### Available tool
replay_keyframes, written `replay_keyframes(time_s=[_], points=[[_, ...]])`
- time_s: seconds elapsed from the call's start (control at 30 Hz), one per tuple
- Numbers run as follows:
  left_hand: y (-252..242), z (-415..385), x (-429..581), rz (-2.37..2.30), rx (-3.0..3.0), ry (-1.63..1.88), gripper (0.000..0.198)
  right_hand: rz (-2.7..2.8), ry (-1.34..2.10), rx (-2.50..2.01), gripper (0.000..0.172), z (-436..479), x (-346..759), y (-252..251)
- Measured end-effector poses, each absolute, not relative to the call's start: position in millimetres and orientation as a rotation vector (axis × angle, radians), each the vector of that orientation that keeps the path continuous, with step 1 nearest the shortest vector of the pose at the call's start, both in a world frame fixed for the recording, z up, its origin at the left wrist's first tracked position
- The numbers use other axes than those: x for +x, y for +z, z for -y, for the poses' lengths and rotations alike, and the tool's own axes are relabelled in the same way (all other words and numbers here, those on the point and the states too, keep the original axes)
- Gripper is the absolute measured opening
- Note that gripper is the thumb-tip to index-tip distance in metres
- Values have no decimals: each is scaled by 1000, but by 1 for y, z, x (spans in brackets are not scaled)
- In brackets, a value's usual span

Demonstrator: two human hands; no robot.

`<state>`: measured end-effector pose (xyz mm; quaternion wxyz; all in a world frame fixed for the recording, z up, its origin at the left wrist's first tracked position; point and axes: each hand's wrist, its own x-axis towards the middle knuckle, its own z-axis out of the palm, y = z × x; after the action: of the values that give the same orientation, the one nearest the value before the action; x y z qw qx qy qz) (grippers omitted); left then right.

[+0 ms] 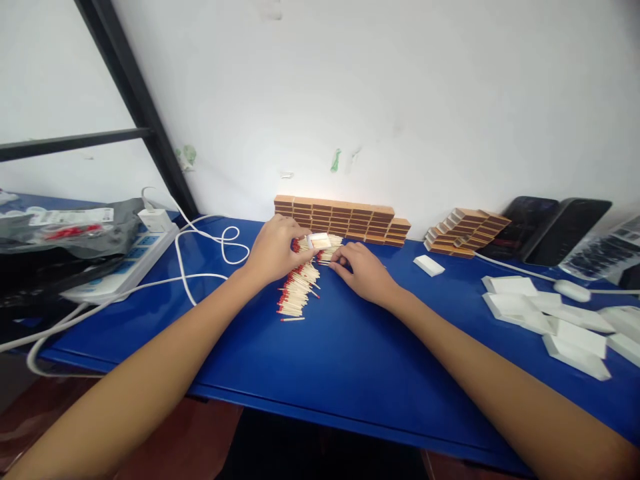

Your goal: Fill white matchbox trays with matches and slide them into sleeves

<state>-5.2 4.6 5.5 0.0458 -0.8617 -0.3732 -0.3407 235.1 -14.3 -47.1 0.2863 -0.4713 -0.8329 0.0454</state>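
Note:
In my left hand [276, 248] a small white matchbox tray [319, 241] is pinched between thumb and fingers, with matches lying in it. Below and around it spreads a long pile of red-tipped matches [299, 291] on the blue table [320, 373]. My right hand [364, 272] is beside the pile's right side, its fingertips bent together at the match ends; whether they grip any matches is too small to make out. One single match [293, 319] lies apart at the near end of the pile.
Stacked matchbox sleeves [340, 217] line the wall, with another stack [463, 230] farther right. White trays [520, 303] lie scattered at right, one tray [429, 265] apart. Two dark phones [570, 230] lean behind. A power strip [130, 260] and white cables [183, 267] occupy the left.

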Motion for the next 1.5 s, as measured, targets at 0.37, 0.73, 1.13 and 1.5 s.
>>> replay_keyframes(time_s=[0.37, 0.73, 1.13, 1.5], points=[[3, -8, -7, 1124, -2642, -954, 20, 2233, 40, -1251, 12, 20, 256, -33], [0, 1, 4, 911, -2937, -1089, 27, 2192, -76, -1186, 10, 33, 248, -21], [3, -6, -4, 1078, -2783, -1121, 22, 2060, -20, -1171, 8, 26, 250, -31], [5, -10, -8, 1157, -2688, -1080, 17, 2234, 84, -1190, 8, 9, 246, -51]])
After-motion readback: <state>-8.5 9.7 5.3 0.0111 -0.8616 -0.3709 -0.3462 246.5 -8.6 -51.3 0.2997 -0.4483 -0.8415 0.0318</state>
